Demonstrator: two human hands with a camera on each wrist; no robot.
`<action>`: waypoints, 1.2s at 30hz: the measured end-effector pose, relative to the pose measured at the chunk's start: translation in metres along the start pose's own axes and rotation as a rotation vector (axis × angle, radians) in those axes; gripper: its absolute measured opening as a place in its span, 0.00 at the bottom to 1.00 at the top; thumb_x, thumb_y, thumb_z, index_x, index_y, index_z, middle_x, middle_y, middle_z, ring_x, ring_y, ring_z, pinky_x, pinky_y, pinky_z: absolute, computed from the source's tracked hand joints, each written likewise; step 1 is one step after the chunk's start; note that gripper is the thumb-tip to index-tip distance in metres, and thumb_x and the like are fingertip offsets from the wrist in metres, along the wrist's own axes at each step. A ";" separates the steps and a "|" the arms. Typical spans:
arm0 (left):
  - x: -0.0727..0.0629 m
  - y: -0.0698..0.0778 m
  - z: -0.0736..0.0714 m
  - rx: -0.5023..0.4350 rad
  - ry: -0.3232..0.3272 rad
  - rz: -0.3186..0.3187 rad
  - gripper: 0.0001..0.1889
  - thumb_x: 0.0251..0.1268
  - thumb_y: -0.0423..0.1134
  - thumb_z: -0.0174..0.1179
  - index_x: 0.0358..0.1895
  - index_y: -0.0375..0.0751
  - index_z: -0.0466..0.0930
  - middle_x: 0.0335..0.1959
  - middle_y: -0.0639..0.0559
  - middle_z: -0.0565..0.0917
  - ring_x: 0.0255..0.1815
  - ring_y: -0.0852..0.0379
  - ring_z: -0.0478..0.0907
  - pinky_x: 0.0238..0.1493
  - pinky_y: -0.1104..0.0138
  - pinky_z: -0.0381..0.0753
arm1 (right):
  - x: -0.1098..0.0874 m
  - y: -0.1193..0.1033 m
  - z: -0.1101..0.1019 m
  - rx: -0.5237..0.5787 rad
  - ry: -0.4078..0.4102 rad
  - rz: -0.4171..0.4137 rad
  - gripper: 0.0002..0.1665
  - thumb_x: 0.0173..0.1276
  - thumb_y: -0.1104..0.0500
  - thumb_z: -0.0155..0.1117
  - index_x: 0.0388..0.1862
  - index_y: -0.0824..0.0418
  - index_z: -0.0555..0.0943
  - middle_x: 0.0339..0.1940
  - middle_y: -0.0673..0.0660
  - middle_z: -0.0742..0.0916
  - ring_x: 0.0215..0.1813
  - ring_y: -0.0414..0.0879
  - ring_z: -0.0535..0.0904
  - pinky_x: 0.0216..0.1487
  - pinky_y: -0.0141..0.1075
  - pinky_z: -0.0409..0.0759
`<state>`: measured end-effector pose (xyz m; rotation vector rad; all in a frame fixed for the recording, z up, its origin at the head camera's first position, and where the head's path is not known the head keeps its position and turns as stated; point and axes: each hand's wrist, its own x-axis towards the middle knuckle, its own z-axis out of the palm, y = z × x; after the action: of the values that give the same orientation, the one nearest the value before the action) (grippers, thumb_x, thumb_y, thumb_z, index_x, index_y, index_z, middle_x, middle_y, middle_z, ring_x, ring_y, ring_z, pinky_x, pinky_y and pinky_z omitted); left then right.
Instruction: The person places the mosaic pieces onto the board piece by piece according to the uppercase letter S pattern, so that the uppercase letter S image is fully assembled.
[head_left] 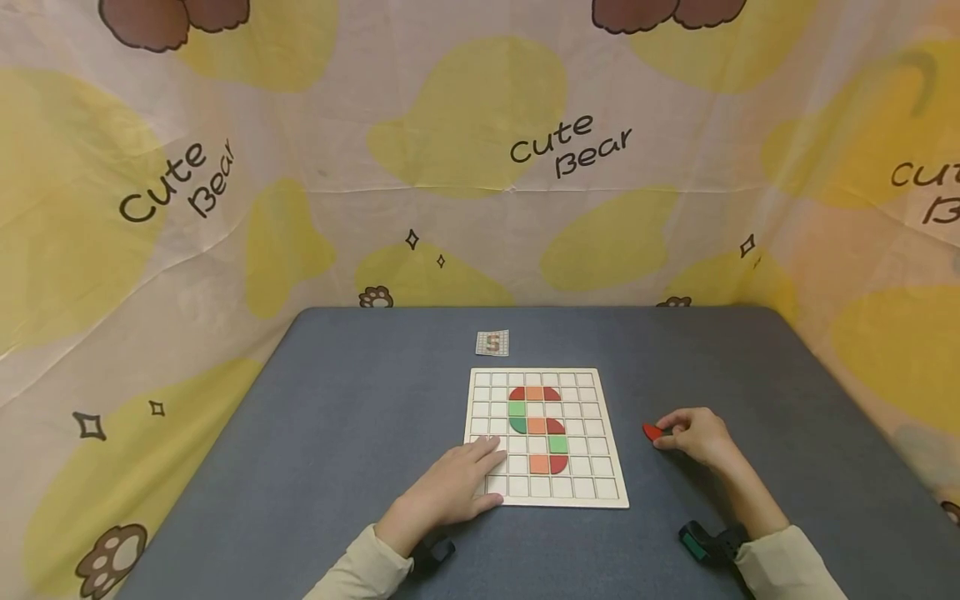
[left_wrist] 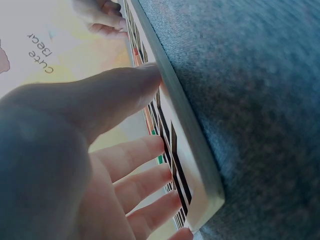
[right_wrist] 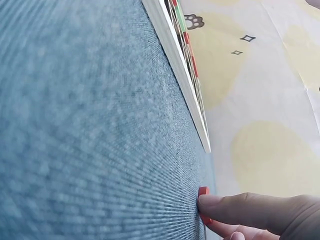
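Note:
A white grid board point(head_left: 600, 487) lies on the table with red, orange and green tiles set in its cells, forming an S-like curve. My left hand point(head_left: 453, 483) rests on the board's near left corner, fingers spread and straight; in the left wrist view the thumb point(left_wrist: 125, 87) touches the board's edge. To the right of the board, my right hand point(head_left: 701, 435) pinches a red tile point(head_left: 651, 432) with a rounded side. In the right wrist view that red tile point(right_wrist: 203, 191) is at the table surface, partly hidden by the fingers.
A small card point(head_left: 492, 342) with an S pattern on a grid lies beyond the board. The blue-grey table point(head_left: 360, 392) ends at a patterned cloth point(head_left: 465, 117) behind and at the sides. A dark band with a device point(head_left: 708, 542) is on the right wrist.

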<state>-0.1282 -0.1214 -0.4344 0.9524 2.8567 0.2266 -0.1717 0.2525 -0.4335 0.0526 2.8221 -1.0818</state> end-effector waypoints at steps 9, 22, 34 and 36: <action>-0.001 0.000 0.000 0.003 0.009 0.006 0.30 0.65 0.52 0.58 0.67 0.45 0.69 0.71 0.47 0.70 0.73 0.48 0.68 0.69 0.55 0.72 | -0.001 0.001 0.002 -0.010 0.009 -0.009 0.18 0.48 0.62 0.73 0.37 0.72 0.84 0.15 0.46 0.70 0.20 0.38 0.65 0.23 0.29 0.61; -0.001 0.001 -0.001 0.006 -0.008 -0.008 0.30 0.65 0.53 0.58 0.68 0.45 0.69 0.72 0.47 0.69 0.73 0.50 0.67 0.69 0.56 0.71 | -0.002 -0.005 0.005 -0.021 0.017 -0.060 0.18 0.49 0.61 0.74 0.37 0.71 0.84 0.15 0.45 0.71 0.20 0.36 0.64 0.24 0.29 0.60; -0.002 0.002 -0.002 0.012 -0.009 -0.005 0.30 0.65 0.53 0.58 0.68 0.45 0.69 0.72 0.47 0.69 0.73 0.50 0.67 0.69 0.56 0.72 | -0.003 -0.014 0.012 -0.027 0.011 -0.081 0.17 0.49 0.60 0.74 0.36 0.69 0.85 0.16 0.46 0.71 0.21 0.37 0.65 0.25 0.28 0.61; -0.001 0.002 -0.002 0.011 -0.012 -0.008 0.30 0.65 0.53 0.58 0.68 0.45 0.69 0.72 0.47 0.69 0.73 0.50 0.67 0.69 0.56 0.72 | -0.002 -0.016 0.013 -0.026 0.007 -0.088 0.16 0.49 0.61 0.74 0.36 0.69 0.86 0.16 0.46 0.71 0.21 0.36 0.65 0.25 0.28 0.61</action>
<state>-0.1264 -0.1210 -0.4324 0.9406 2.8536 0.2047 -0.1692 0.2320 -0.4325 -0.0701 2.8690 -1.0637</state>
